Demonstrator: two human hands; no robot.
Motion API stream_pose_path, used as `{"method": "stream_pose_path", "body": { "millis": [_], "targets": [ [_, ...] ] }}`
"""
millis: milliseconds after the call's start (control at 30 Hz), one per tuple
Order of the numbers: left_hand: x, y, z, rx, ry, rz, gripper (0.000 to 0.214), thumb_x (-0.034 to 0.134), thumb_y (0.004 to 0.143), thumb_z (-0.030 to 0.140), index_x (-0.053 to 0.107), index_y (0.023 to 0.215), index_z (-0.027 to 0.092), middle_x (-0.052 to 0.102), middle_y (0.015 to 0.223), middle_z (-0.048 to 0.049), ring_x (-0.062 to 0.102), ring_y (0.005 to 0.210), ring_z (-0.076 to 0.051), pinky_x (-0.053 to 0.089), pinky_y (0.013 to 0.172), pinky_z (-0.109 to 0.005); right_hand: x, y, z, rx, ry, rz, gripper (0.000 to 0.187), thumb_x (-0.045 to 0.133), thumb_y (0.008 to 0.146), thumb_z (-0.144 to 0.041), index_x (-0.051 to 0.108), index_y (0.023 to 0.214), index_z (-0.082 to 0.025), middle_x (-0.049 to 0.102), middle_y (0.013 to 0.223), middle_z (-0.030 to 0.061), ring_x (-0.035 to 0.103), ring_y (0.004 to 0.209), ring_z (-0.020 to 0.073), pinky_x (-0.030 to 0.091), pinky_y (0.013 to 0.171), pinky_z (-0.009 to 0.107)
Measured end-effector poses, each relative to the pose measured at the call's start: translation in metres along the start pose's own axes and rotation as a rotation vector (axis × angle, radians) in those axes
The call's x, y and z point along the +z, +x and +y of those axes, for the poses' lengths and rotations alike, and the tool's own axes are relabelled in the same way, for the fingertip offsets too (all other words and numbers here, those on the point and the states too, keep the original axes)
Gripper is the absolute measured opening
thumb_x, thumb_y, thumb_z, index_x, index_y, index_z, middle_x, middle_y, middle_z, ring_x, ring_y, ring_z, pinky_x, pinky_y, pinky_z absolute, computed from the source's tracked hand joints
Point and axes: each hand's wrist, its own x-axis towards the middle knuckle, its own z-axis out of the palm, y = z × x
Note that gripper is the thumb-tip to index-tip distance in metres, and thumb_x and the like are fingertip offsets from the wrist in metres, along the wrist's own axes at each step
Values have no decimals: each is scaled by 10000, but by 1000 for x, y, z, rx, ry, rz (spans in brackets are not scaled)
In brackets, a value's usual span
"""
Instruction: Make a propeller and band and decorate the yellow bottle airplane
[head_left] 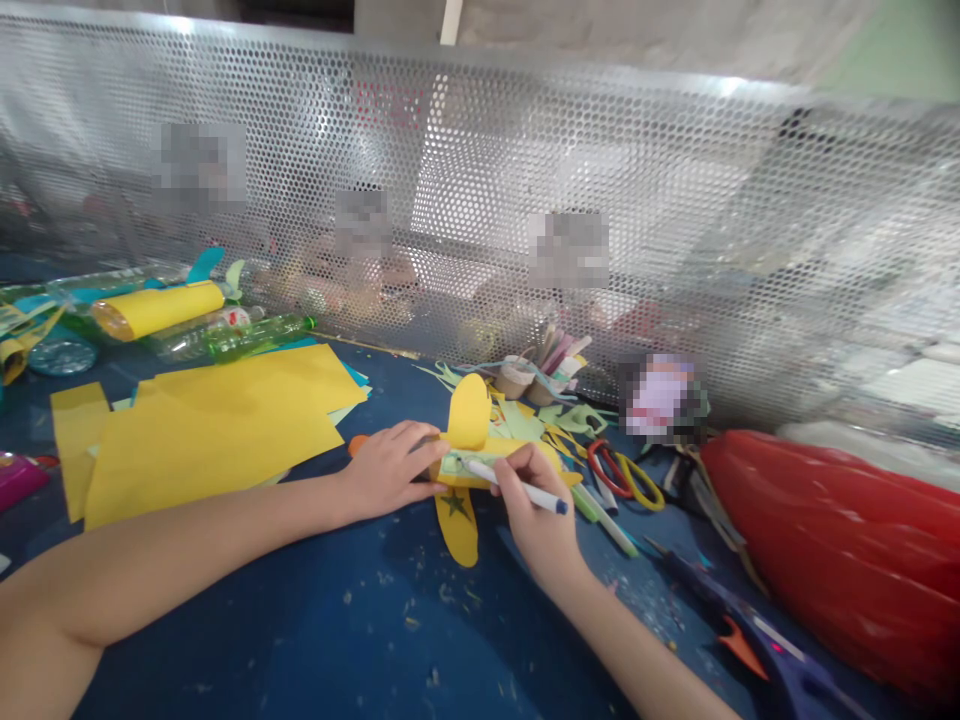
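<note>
A yellow paper-covered bottle plane lies on the blue table, with an upright tail fin and a wing bearing a drawn star. My left hand rests on its left end, fingers curled over it and holding it down. My right hand grips a white marker with a blue cap, its tip touching a pale green patch on the plane's body.
Yellow paper sheets lie at the left, with plastic bottles and another yellow-wrapped bottle behind. Scissors, paper scraps and pens sit at the right, beside a glue gun and a red bag. A perforated metal screen closes the back.
</note>
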Motion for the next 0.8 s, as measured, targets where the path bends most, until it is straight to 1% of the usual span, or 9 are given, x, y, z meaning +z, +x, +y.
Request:
{"method": "stream_pose_path", "body": {
  "millis": [200,467,567,700,800],
  "targets": [
    [1,-1,0,1,-5,-1,406,484,873,507,530,1103,176,555,1132,-109,539,1024,-238,494,834,-383,-1,1,0,10,-7,8,256,515,832,-329,403,623,-233,459,524,-52,393,490,121,336,485,254],
    [1,0,0,-1,-19,-5,416,482,872,515,527,1116,181,557,1135,-107,539,1032,-238,491,847,-388,0,2,-3,-18,-15,14,260,517,821,-304,395,603,-231,447,508,-56,381,479,114,325,473,245],
    [1,0,-1,-7,-20,-8,419,482,870,519,527,1118,185,556,1140,-106,540,1031,-240,495,838,-388,-1,3,-3,-14,-14,7,252,518,822,-307,404,611,-232,465,516,-52,399,485,118,336,481,249],
    [2,0,-1,-11,-24,-17,409,468,877,519,528,1117,194,551,1142,-103,537,1034,-235,489,849,-395,-1,2,0,-7,-9,-1,263,516,828,-306,393,608,-232,458,508,-57,387,476,116,327,477,251],
    [1,-1,-1,-7,-25,-11,404,469,877,515,526,1116,194,549,1140,-104,535,1031,-233,488,846,-393,-1,1,4,12,13,-24,255,523,838,-329,401,635,-233,480,528,-53,419,496,124,338,499,259]
  ]
}}
